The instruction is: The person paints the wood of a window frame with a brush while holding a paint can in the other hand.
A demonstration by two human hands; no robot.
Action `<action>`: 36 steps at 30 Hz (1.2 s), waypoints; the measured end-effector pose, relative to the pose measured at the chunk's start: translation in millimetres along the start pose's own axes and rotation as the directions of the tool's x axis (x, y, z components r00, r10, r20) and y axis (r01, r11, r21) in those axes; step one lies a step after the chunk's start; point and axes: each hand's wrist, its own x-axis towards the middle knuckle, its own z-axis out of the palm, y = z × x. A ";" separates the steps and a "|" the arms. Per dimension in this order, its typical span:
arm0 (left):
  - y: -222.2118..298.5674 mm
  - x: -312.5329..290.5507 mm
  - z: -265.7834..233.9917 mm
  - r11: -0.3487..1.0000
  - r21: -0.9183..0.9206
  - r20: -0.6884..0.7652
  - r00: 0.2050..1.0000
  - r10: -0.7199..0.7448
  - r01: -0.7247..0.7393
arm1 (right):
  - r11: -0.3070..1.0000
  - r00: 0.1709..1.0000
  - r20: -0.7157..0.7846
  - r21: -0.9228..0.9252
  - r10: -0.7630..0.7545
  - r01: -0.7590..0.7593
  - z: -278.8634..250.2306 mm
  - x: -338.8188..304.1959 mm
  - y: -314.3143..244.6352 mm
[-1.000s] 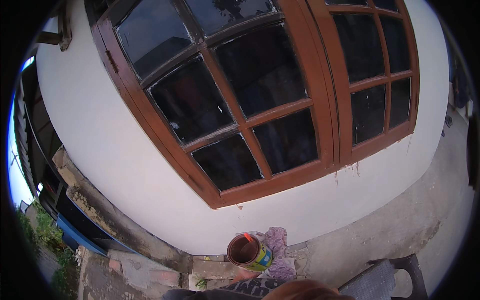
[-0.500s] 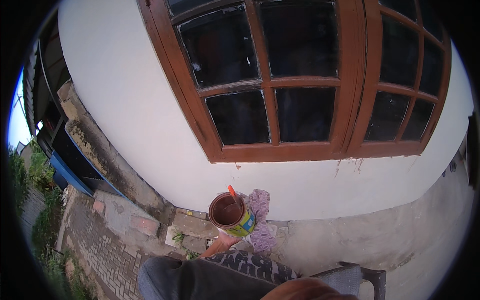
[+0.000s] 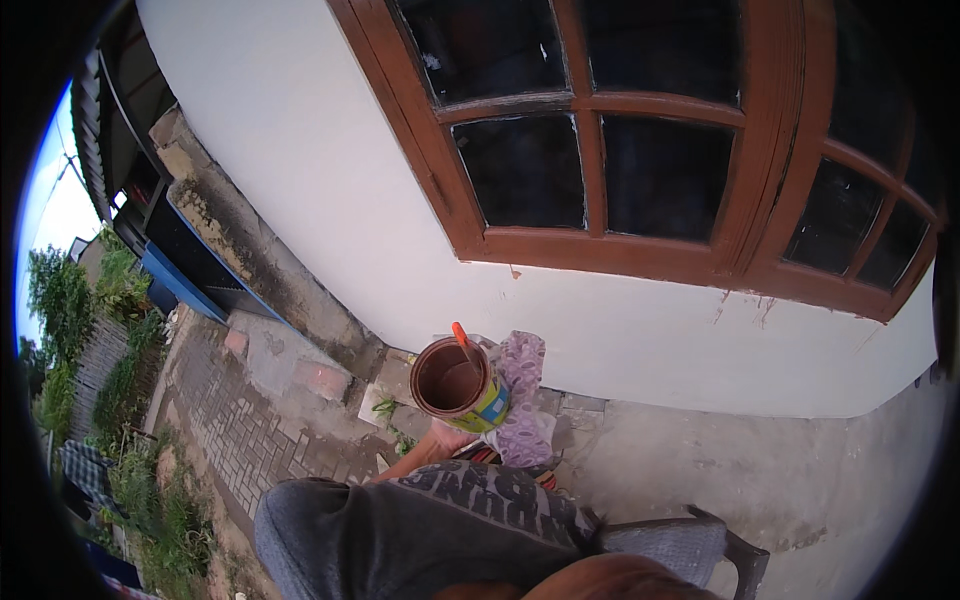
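Observation:
My left hand (image 3: 450,437) is closed round the lower side of an open paint can (image 3: 478,412), with the forearm passing behind my leg. The can has a yellow-green and blue label and reddish-brown paint coating its inside. A paintbrush with an orange handle (image 3: 461,336) leans inside it, its handle sticking up over the rim. Beside the can hangs a purple-and-white patterned cloth (image 3: 522,400); whether my fingers hold it too, I cannot tell. My right hand is out of the picture; only a blurred patch of bare skin shows at the lower edge.
Ahead stands a white wall (image 3: 620,330) with a brown-framed window (image 3: 620,250), brown drips below its sill. A dark chair (image 3: 670,545) is at the lower right. Paving bricks (image 3: 240,425), a low rough wall (image 3: 260,270) and plants (image 3: 170,500) lie to the left.
The view has turned, so the window sits higher and further right, and more plants show at left. My left hand still holds the can, slightly higher in the picture.

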 end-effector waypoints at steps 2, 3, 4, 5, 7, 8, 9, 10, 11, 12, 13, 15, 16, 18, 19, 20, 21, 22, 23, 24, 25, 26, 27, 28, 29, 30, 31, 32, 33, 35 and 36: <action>4.8 -6.6 -5.2 1.000 -0.015 -0.007 1.000 0.020 -0.020 | 1.000 1.000 0.005 -0.012 0.011 -0.011 -1.0 0.1 2.5; 9.8 -9.5 -7.2 0.999 -0.021 -0.009 1.000 0.029 -0.030 | 1.000 1.000 0.010 -0.017 0.013 -0.013 0.7 -1.0 1.5; 12.7 -11.9 -9.2 0.999 -0.030 -0.016 0.999 0.033 -0.034 | 1.000 1.000 0.011 -0.022 0.021 -0.021 -0.1 -1.3 1.8; 15.6 -17.6 -12.7 0.998 -0.039 -0.024 0.999 0.045 -0.046 | 0.999 0.999 0.018 -0.030 0.030 -0.029 0.9 -6.4 4.2; 22.0 -19.7 -15.0 0.997 -0.051 -0.024 0.998 0.051 -0.052 | 0.998 0.999 0.025 -0.037 0.043 -0.042 2.4 -11.6 5.9; 25.2 -19.3 -15.8 0.997 -0.059 -0.028 0.998 0.049 -0.051 | 0.998 0.998 0.024 -0.036 0.055 -0.054 3.9 -14.3 6.5; 28.5 -16.3 -15.7 0.997 -0.061 -0.026 0.998 0.051 -0.053 | 0.997 0.998 0.028 -0.038 0.063 -0.062 5.1 -15.9 6.3; 31.9 -16.4 -16.5 0.996 -0.072 -0.025 0.998 0.051 -0.052 | 0.997 0.997 0.033 -0.042 0.071 -0.069 6.4 -17.9 5.9; 33.8 -16.9 -19.2 0.995 -0.077 -0.035 0.998 0.054 -0.057 | 0.996 0.996 0.038 -0.049 0.080 -0.078 6.8 -19.7 5.7; 37.4 -19.1 -20.6 0.995 -0.085 -0.038 0.998 0.056 -0.060 | 0.995 0.995 0.045 -0.057 0.090 -0.087 7.7 -23.9 6.4; 41.8 -19.0 -20.7 0.994 -0.093 -0.039 0.998 0.057 -0.060 | 0.994 0.994 0.046 -0.054 0.098 -0.095 7.8 -25.1 5.3; 48.5 -16.2 -22.6 0.993 -0.108 -0.039 0.998 0.053 -0.057 | 0.990 0.990 0.053 -0.062 0.127 -0.124 10.2 -32.2 4.5; 54.5 -13.1 -18.3 0.994 -0.102 -0.030 0.998 0.047 -0.050 | 0.989 0.989 0.059 -0.053 0.138 -0.135 15.4 -35.6 3.5; 65.1 -7.5 -14.0 0.995 -0.096 -0.019 0.999 0.038 -0.040 | 0.986 0.984 0.064 -0.037 0.165 -0.163 23.1 -39.0 -0.3; 71.6 -2.1 -12.7 0.995 -0.092 -0.012 1.000 0.025 -0.026 | 0.983 0.982 0.056 -0.015 0.182 -0.182 30.7 -38.7 -3.3; 78.5 5.4 -6.3 0.997 -0.071 0.009 1.000 0.020 -0.020 | 0.980 0.978 0.062 0.015 0.198 -0.199 42.2 -38.4 -4.6; 84.1 -0.6 -14.8 0.995 -0.093 -0.007 1.000 0.030 -0.030 | 0.976 0.974 0.069 0.006 0.216 -0.217 44.0 -39.8 -2.7; 90.2 1.1 -14.9 0.995 -0.090 -0.006 0.999 0.038 -0.038 | 0.972 0.970 0.072 0.031 0.230 -0.233 46.4 -35.0 -4.5; 97.6 -3.1 -16.2 0.995 -0.096 -0.013 0.999 0.039 -0.040 | 0.965 0.965 0.084 0.057 0.250 -0.255 53.8 -37.8 -4.9; 104.0 -0.9 -13.6 0.995 -0.090 -0.007 0.999 0.039 -0.039 | 0.953 0.958 0.080 0.112 0.274 -0.282 61.2 -33.0 -0.9; 112.8 6.6 -5.1 0.997 -0.073 0.006 1.000 0.018 -0.018 | 0.920 0.950 0.079 0.235 0.303 -0.314 78.6 -25.9 7.3; 119.9 -1.2 -8.2 0.995 -0.089 -0.013 0.999 0.041 -0.042 | 0.887 0.939 0.076 0.312 0.335 -0.342 78.7 -18.8 24.5; 129.3 3.0 0.6 0.998 -0.061 0.002 0.999 0.033 -0.033 | 0.824 0.926 0.060 0.438 0.372 -0.359 95.6 -9.0 44.9; 141.2 0.4 -0.4 0.997 -0.060 -0.001 0.999 0.042 -0.042 | 0.690 0.896 0.044 0.622 0.442 -0.370 98.4 -1.3 58.7; 150.9 6.6 6.4 0.999 -0.027 0.011 1.000 0.023 -0.023 | 0.713 0.870 -0.027 0.587 0.492 -0.384 96.4 4.7 56.1; 159.8 11.3 10.3 1.000 0.004 0.025 0.999 0.022 -0.022 | 0.740 0.843 -0.100 0.541 0.528 -0.400 80.7 8.6 42.4; 165.1 15.4 13.7 1.000 0.024 0.031 0.999 0.017 -0.018 | 0.615 0.868 0.074 0.676 0.491 -0.406 47.1 3.2 18.9; 171.5 18.1 17.7 0.999 0.044 0.031 0.999 0.012 -0.014 | 0.526 0.882 0.040 0.790 0.469 -0.316 48.4 18.2 27.6; 173.2 12.0 16.4 0.998 0.041 0.017 0.999 0.042 -0.043 | 0.596 0.894 0.017 0.740 0.447 -0.312 18.8 27.8 14.1; 178.8 15.3 24.9 0.997 0.059 0.015 0.999 0.038 -0.039 | 0.648 0.917 0.020 0.701 0.399 -0.297 2.0 55.3 21.4; 179.0 15.2 26.7 0.998 0.057 0.008 0.999 0.040 -0.040 | 0.651 0.914 0.025 0.694 0.405 -0.307 -0.8 66.6 34.4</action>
